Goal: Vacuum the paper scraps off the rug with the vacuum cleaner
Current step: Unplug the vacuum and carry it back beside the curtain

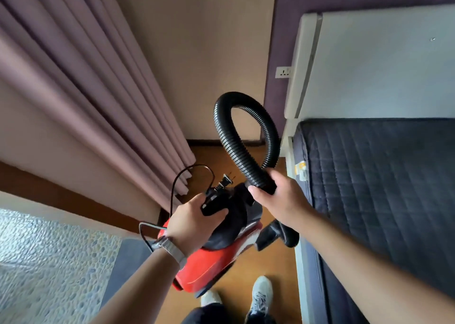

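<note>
Red-bodied vacuum cleaner, black top, ribbed black hose looped above.

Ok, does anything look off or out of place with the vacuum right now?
The plug sits loose by the vacuum cleaner, not in the wall socket, so it has no power. The left hand holds its handle, the right hand grips the hose.

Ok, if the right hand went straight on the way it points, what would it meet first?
Likely the plug, just beyond the right hand gripping the hose; then the curtain. Depth is hard to judge.
</note>
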### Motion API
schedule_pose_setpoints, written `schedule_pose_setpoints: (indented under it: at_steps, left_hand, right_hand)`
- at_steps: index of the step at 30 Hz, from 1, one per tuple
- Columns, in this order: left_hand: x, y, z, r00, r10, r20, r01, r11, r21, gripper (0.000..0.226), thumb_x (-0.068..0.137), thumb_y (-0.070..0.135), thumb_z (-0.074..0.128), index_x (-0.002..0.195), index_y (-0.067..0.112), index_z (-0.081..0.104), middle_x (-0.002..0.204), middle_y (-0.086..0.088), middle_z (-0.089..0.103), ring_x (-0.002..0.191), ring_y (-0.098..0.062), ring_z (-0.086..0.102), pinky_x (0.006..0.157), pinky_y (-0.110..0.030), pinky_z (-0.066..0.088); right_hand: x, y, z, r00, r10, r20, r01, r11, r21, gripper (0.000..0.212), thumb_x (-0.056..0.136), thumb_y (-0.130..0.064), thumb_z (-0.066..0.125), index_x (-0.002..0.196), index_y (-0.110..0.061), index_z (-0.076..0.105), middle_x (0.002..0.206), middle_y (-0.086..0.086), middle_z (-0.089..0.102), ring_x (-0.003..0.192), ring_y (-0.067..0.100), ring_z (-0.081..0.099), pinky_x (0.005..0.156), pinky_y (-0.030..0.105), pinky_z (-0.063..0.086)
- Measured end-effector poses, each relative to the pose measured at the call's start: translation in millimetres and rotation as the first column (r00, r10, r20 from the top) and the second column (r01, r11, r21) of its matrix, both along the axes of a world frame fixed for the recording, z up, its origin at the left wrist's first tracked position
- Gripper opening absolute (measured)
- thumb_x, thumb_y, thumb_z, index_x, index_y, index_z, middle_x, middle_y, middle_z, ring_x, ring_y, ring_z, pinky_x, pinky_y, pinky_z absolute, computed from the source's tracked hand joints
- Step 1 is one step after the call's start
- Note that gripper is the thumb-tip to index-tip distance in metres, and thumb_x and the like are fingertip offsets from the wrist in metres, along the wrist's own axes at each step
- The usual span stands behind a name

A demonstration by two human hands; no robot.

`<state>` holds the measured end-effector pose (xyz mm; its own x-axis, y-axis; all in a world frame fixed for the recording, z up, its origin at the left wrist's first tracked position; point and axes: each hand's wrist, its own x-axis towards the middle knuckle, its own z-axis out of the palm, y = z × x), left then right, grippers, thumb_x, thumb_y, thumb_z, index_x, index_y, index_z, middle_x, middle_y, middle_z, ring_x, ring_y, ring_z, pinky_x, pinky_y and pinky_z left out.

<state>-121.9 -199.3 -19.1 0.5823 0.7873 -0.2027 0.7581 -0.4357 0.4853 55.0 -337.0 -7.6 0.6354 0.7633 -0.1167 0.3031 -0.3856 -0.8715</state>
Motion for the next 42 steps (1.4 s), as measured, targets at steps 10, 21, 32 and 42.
schedule_pose_setpoints:
  at_steps: [10, 21, 32, 42]
  left_hand:
    - [93, 75, -43, 0.998, 0.020, 0.057, -0.014, 0.995, -0.098, 0.053, 0.070, 0.070, 0.063, 0.106, 0.032, 0.063, 0.085, 0.006, 0.070, 0.075, -0.016, 0.066, 0.058, -0.026, 0.050]
    - [200, 172, -122, 1.000, 0.009, 0.025, -0.003, 0.968, -0.250, 0.047, 0.077, 0.057, 0.069, 0.115, 0.033, 0.062, 0.093, 0.004, 0.069, 0.081, -0.019, 0.063, 0.065, -0.029, 0.052]
    - [305, 232, -260, 0.996, 0.058, -0.073, -0.073, 0.972, -0.221, 0.039, 0.080, 0.061, 0.064, 0.106, 0.031, 0.062, 0.074, 0.010, 0.062, 0.067, -0.016, 0.061, 0.052, -0.027, 0.046]
    - [354, 259, -389, 0.994, 0.100, -0.046, -0.109, 0.954, -0.278, 0.030, 0.085, 0.055, 0.063, 0.104, 0.031, 0.061, 0.069, 0.012, 0.062, 0.056, -0.005, 0.059, 0.044, -0.016, 0.039]
  right_hand:
    - [109, 68, -23, 0.996, 0.022, 0.084, -0.009, 0.989, -0.149, 0.017, 0.081, -0.040, 0.074, 0.092, -0.034, 0.062, 0.070, -0.009, 0.064, 0.067, 0.003, 0.060, 0.058, 0.023, 0.047]
    - [216, 165, -93, 0.982, 0.038, 0.187, 0.008, 0.971, -0.239, 0.019, 0.080, -0.046, 0.072, 0.091, -0.037, 0.059, 0.070, -0.007, 0.065, 0.067, 0.008, 0.063, 0.063, 0.032, 0.056]
    - [316, 244, -255, 0.961, 0.028, 0.275, 0.004, 0.993, -0.116, 0.029, 0.073, -0.039, 0.077, 0.094, -0.019, 0.071, 0.069, -0.014, 0.059, 0.063, 0.006, 0.058, 0.055, 0.010, 0.037]
    - [377, 284, -389, 0.953, 0.196, 0.231, -0.147, 0.966, -0.214, 0.032, 0.083, -0.041, 0.074, 0.108, -0.022, 0.067, 0.075, -0.019, 0.058, 0.067, 0.004, 0.059, 0.051, 0.008, 0.038]
